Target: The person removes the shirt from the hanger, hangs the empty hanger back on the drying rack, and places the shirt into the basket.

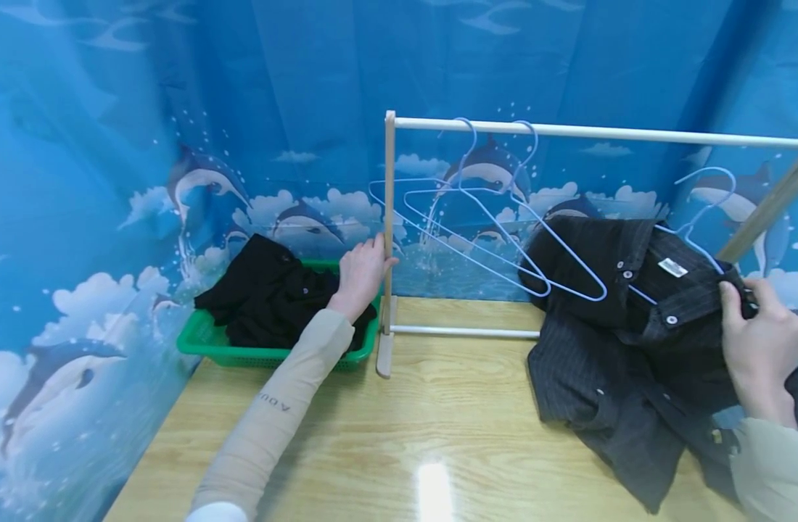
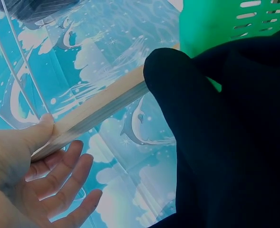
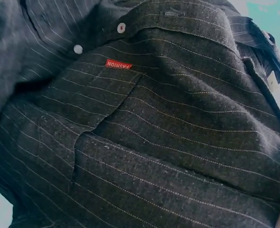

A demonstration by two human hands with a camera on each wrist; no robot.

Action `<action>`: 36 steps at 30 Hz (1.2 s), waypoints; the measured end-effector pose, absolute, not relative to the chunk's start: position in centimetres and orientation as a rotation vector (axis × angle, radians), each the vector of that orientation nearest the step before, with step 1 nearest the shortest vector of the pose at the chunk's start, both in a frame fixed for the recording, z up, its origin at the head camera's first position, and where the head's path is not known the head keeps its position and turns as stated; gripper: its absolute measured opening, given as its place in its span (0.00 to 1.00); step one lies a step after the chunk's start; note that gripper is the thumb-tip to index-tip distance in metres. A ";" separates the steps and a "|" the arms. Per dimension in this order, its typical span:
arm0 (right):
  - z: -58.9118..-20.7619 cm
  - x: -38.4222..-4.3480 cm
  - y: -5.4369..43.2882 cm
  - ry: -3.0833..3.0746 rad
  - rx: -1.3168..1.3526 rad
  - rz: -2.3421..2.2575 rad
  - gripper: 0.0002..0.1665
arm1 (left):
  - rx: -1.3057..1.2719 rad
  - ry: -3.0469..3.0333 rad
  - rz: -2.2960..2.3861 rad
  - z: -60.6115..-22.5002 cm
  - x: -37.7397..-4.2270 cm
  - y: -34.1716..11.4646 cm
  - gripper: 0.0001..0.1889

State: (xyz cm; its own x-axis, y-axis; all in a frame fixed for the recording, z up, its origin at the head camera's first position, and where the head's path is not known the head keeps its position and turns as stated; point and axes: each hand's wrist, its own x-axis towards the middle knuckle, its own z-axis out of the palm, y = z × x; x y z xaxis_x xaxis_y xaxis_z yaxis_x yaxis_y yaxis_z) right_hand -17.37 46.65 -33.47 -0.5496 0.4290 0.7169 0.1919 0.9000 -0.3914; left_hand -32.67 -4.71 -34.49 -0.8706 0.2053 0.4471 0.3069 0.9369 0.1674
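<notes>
My left hand (image 1: 361,279) holds the wooden upright post (image 1: 389,217) of a clothes rack. In the left wrist view the thumb lies on one side of this post and the fingers curl loosely behind it. My right hand (image 1: 764,341) grips a dark pinstriped button shirt (image 1: 608,362) near its collar. A blue hanger (image 1: 706,210) sits partly inside that shirt, its hook below the rail. The shirt's lower part droops over the table. White buttons and a small red label (image 3: 118,64) show in the right wrist view; the right fingers are mostly hidden there.
Two blue wire hangers (image 1: 497,210) hang on the white rail (image 1: 608,132). At the left, a green basket (image 1: 242,357) holds black clothing (image 1: 268,297). The wooden table (image 1: 347,449) lies in front, and a dolphin-print curtain (image 1: 294,87) stands behind.
</notes>
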 end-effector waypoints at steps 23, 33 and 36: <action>-38.1 -15.9 44.9 -2.254 -0.436 0.361 0.21 | -0.372 -2.654 -0.325 -34.7 -32.7 -4.6 0.25; -38.9 -15.4 44.4 -2.262 -0.334 0.374 0.17 | -0.376 -2.656 -0.345 -34.6 -32.7 -4.5 0.24; -39.1 -15.3 44.2 -2.260 -0.326 0.375 0.17 | -0.371 -2.659 -0.350 -34.5 -32.6 -4.5 0.23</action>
